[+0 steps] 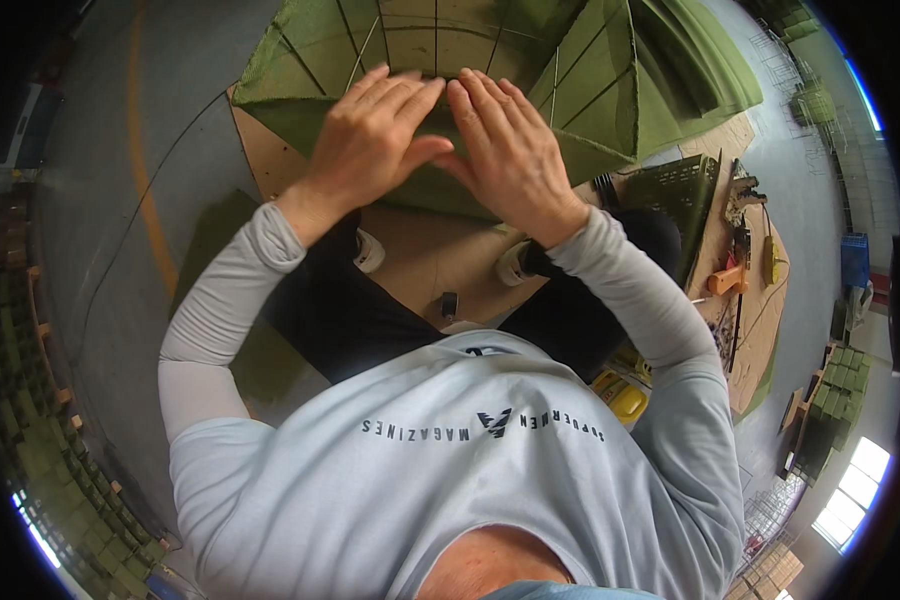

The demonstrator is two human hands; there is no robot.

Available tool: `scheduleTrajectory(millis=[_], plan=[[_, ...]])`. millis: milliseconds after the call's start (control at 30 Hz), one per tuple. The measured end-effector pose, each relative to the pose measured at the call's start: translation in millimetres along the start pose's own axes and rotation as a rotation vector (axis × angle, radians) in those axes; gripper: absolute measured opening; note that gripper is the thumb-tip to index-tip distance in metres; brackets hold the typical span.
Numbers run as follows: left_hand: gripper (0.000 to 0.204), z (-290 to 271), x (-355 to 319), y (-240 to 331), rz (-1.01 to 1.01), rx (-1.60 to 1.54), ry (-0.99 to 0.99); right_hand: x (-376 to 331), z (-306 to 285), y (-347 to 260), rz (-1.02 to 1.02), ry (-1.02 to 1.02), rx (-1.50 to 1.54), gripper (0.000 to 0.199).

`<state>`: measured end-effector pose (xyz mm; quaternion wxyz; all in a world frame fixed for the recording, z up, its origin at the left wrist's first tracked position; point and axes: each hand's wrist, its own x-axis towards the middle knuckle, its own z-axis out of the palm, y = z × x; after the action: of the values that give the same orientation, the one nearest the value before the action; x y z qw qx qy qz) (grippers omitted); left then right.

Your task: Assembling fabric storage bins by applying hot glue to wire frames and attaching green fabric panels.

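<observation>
In front of me stands an open, box-like piece of green fabric (580, 145) stretched over a frame of thin dark wires (436, 40). My left hand (375, 135) lies over the middle of its near rim, fingers stretched out and slightly blurred. Beside it my right hand (510, 150) rests over the same rim, also with straight fingers. The thumbs point inward and nearly meet. Neither hand is wrapped round anything. Under the palms, part of the rim is hidden.
Brown board (420, 245) lies beneath, between my shoes. More green fabric (695, 65) is layered at the right, near a dark green perforated panel (675, 195). An orange-handled tool (728, 280) and a yellow tool (625, 402) lie rightward. Green stacks (35, 440) stand far left; a cable (150, 175) crosses the floor.
</observation>
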<state>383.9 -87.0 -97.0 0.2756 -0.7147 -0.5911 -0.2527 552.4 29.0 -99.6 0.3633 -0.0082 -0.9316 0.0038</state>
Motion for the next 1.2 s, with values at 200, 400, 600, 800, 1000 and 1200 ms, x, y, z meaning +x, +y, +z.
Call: scheduleTrajectory(millis=[200,400,600,800,1000,1200], plan=[[0.064,-7,25,-9,-0.33,-0.296,-0.61,23,-1,12,0.238,-0.464,0.26,0.06],[0.084,5,59,-39,-0.446,-0.617,-1.131,40,6,41,0.4,-0.837,0.615,0.07],[0.026,13,36,-20,-0.321,-0.425,-0.122,20,-35,47,0.281,-0.129,0.336,0.027],[0.015,17,23,24,-0.241,-0.522,-0.002,-30,-47,31,0.329,-0.082,0.347,0.019],[0.013,20,28,20,-0.256,-0.533,-0.087,-20,-52,36,0.417,-0.195,0.413,0.012],[0.018,22,28,15,-0.277,-0.599,-0.179,-11,-37,31,0.324,-0.158,0.392,0.01]])
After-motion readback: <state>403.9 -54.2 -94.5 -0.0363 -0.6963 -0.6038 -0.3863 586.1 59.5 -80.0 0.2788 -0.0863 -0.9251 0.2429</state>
